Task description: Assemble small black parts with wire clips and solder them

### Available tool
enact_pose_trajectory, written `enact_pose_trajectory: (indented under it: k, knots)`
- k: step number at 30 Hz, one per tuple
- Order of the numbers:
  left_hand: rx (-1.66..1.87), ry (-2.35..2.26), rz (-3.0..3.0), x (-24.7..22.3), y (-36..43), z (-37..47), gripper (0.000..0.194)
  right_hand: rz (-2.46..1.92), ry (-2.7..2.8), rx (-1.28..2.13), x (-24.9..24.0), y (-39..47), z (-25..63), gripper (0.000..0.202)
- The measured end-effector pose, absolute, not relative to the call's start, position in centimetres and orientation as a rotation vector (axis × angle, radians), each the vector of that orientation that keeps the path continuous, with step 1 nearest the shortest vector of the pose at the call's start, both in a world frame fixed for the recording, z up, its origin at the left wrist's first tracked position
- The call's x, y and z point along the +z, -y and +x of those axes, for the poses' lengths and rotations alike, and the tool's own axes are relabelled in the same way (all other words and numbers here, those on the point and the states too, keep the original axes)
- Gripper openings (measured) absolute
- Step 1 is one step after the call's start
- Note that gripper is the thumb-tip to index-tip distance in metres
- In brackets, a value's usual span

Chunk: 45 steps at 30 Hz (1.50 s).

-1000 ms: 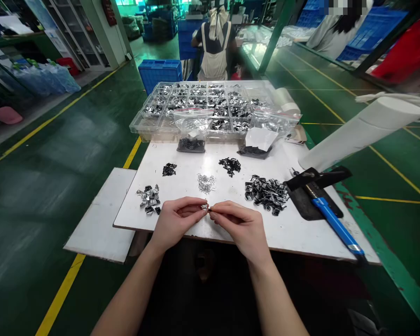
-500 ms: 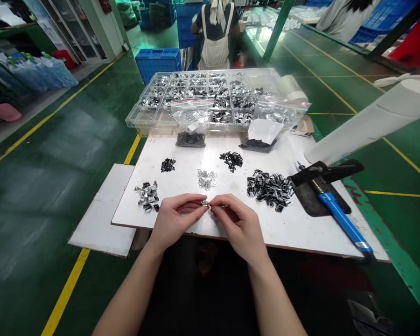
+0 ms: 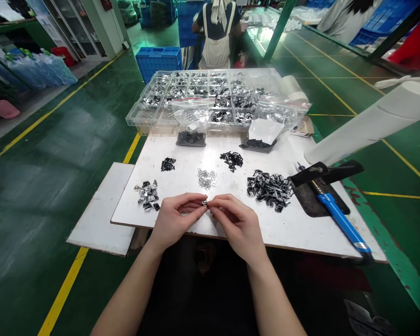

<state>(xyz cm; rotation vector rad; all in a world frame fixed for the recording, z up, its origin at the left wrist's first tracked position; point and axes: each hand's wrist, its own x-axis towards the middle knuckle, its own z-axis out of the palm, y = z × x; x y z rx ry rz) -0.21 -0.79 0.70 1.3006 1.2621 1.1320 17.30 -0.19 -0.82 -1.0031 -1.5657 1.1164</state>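
My left hand [image 3: 175, 219] pinches a small shiny metal part [image 3: 205, 203] between thumb and forefinger, just above the front of the white board. The fingertips of my right hand [image 3: 238, 221] are closed against the same part from the other side; whether they grip a tiny piece of their own is too small to tell. Beyond my hands lies a pile of fine silvery pieces [image 3: 206, 178]. Left of my left hand are metal and black parts [image 3: 148, 195]. A larger heap of shiny dark clips [image 3: 269, 189] lies right of my right hand.
Two small black-piece piles [image 3: 168, 164] [image 3: 231, 160] lie farther back. Behind them stand zip bags [image 3: 191, 123] and a clear compartment box [image 3: 143, 120]. At right are a blue-handled electric screwdriver [image 3: 339, 219] and a white roll [image 3: 371, 119]. A person [image 3: 217, 35] stands beyond.
My right fingertips have moved slightly left, closer onto the small metal part. My left hand stays nearly in place.
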Motion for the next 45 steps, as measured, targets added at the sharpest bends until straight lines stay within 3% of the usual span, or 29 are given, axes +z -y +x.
enact_pose_trajectory:
  k: [12,26,45]
  knots:
    - [1.170,-1.215,1.474,0.80,0.87,-0.25,0.017,-1.106,1.344,1.211,-1.33,0.34,17.07,0.010]
    - [1.198,-1.228,1.654,0.50,0.82,-0.36,0.020,-1.212,1.472,0.987,-0.83,0.33,16.91,0.005]
    - [1.148,-1.238,1.697,0.59,0.77,-0.43,0.021,-1.185,1.483,1.034,-0.75,0.21,17.02,0.003]
